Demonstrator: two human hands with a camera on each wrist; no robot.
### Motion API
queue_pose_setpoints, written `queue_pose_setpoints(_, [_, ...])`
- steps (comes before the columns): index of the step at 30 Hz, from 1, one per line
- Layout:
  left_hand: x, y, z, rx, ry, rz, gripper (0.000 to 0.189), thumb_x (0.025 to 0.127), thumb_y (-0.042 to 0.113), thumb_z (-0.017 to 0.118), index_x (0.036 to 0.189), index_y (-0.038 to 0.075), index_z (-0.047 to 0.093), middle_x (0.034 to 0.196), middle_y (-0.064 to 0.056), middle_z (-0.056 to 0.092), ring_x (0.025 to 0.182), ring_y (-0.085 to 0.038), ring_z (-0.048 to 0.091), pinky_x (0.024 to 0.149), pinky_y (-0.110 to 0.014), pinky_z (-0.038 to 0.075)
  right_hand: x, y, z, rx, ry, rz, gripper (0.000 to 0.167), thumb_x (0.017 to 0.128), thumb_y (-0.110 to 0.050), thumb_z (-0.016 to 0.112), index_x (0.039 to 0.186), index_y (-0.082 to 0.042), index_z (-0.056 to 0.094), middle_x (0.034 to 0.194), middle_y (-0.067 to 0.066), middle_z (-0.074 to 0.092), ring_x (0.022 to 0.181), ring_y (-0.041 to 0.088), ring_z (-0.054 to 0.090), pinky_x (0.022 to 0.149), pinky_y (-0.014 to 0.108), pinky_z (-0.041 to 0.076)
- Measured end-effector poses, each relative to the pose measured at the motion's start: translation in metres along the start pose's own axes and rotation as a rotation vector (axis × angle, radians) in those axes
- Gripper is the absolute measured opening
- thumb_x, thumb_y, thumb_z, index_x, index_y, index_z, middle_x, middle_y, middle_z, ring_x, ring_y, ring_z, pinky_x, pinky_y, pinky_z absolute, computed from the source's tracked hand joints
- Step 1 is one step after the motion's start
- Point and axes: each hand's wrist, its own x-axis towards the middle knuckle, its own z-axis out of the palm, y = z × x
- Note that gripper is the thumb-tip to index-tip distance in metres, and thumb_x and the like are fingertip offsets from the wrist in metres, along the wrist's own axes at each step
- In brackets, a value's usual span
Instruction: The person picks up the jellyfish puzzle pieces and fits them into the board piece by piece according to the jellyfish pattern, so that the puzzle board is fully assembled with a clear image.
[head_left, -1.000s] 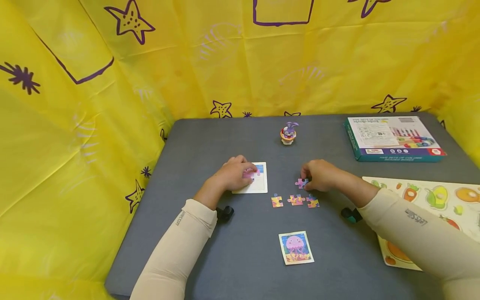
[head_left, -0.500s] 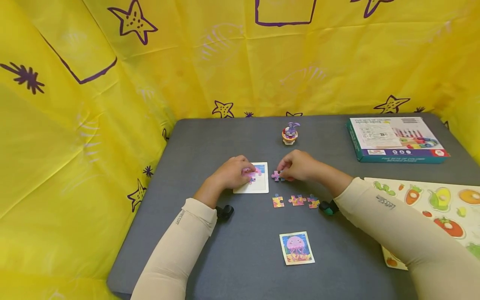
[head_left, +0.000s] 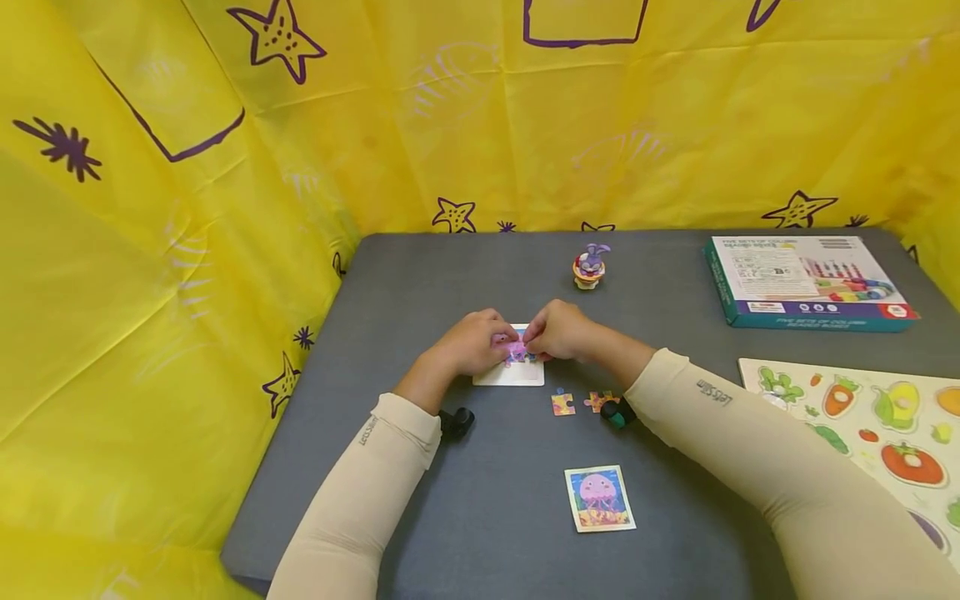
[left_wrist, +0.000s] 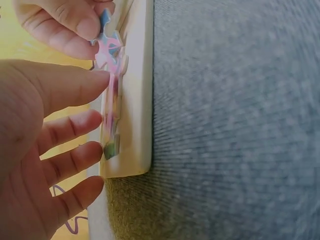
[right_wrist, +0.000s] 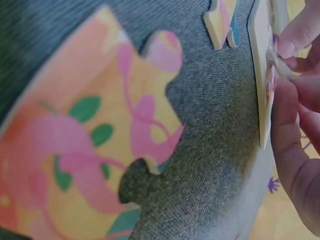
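A small white puzzle tray (head_left: 510, 378) lies flat on the grey table in the head view, with joined pink jellyfish puzzle pieces (left_wrist: 111, 112) in its upper part. My left hand (head_left: 477, 343) rests at the tray's left side; its thumb and spread, nearly straight fingers touch those pieces in the left wrist view. Over the tray's right side, my right hand (head_left: 561, 332) pinches a pink and blue puzzle piece (left_wrist: 109, 50) against the joined ones. Loose yellow-pink puzzle pieces (head_left: 562, 403) lie below the tray, partly hidden by the right wrist camera.
A jellyfish picture card (head_left: 600, 500) lies nearer me. Behind the tray stands a purple bunny figurine (head_left: 589, 267). A teal-edged box (head_left: 810, 283) is at the back right, a vegetable puzzle board (head_left: 870, 408) in front of it. Yellow cloth (head_left: 420, 125) hangs behind the table.
My right hand has carried the puzzle piece leftward from beside the loose pieces to the tray's joined pieces. My left hand has stayed at the tray.
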Motion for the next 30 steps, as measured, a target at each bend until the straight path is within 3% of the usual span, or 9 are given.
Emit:
queue_pose_setpoints(11, [0.006,0.004,0.002,0.024,0.009,-0.051,0.019,0.096,0.028,0.070,0.114,0.021,0.073,0.117,-0.004,0.062,0.110,-0.025,0.058,0.097,-0.040,0.047,0.006,-0.006,-0.003,-0.257,0.001,0.008,0.007,0.086,-0.012,0.078,0.093,-0.011,0.079,0.066,0.000,0.069,0.056,0.008,0.061,0.054,0.021,0.048])
queue_pose_setpoints(15, [0.008,0.006,0.001,0.023,-0.009,-0.078,0.019,0.095,0.028,0.071,0.113,0.021,0.072,0.116,-0.002,0.061,0.109,-0.024,0.057,0.098,-0.040,0.047,0.008,-0.004,-0.008,-0.374,0.038,-0.005,0.009,0.086,-0.017,0.078,0.094,-0.012,0.075,0.067,-0.001,0.068,0.061,0.011,0.064,0.062,0.026,0.047])
queue_pose_setpoints(22, [0.007,0.008,0.001,0.034,-0.016,-0.120,0.019,0.095,0.028,0.072,0.112,0.021,0.072,0.115,-0.003,0.061,0.109,-0.024,0.058,0.096,-0.041,0.048,0.006,-0.001,-0.007,-0.493,0.057,-0.062,0.016,0.086,-0.024,0.080,0.094,-0.013,0.070,0.086,0.003,0.067,0.086,0.024,0.061,0.079,0.041,0.047])
queue_pose_setpoints(25, [0.008,0.009,0.002,0.055,-0.010,-0.119,0.018,0.094,0.029,0.072,0.112,0.022,0.071,0.112,-0.002,0.060,0.106,-0.023,0.058,0.093,-0.041,0.049,-0.004,0.000,-0.009,-0.542,0.020,-0.094,0.019,0.088,-0.026,0.080,0.097,-0.013,0.069,0.089,0.004,0.066,0.087,0.024,0.060,0.079,0.042,0.047])
queue_pose_setpoints(30, [0.009,0.009,0.002,0.056,0.004,-0.112,0.016,0.094,0.029,0.072,0.109,0.023,0.071,0.110,-0.001,0.060,0.104,-0.022,0.057,0.092,-0.041,0.048,-0.034,0.003,-0.012,-0.625,-0.123,-0.172,0.021,0.085,-0.025,0.083,0.098,-0.015,0.070,0.084,0.001,0.064,0.077,0.019,0.059,0.072,0.036,0.046])
